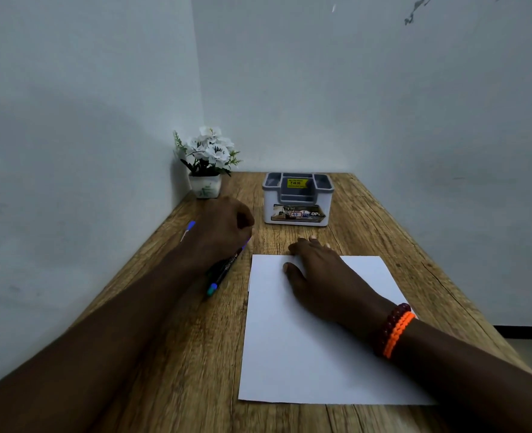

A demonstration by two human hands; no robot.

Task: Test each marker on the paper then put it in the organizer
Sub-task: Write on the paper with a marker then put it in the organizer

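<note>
My left hand is curled in a fist over the upper ends of some dark markers that lie on the table just left of the paper. One marker shows a teal end, and a purple tip peeks out under my fingers, which seem to grip a marker. My right hand rests flat with straight fingers on the top part of the white paper. The grey and white organizer stands behind the paper, and its compartments look empty.
A blue-capped pen lies left of my left wrist near the wall. A small pot of white flowers stands in the far left corner. The wooden table meets walls at the left and back, and its right edge is open.
</note>
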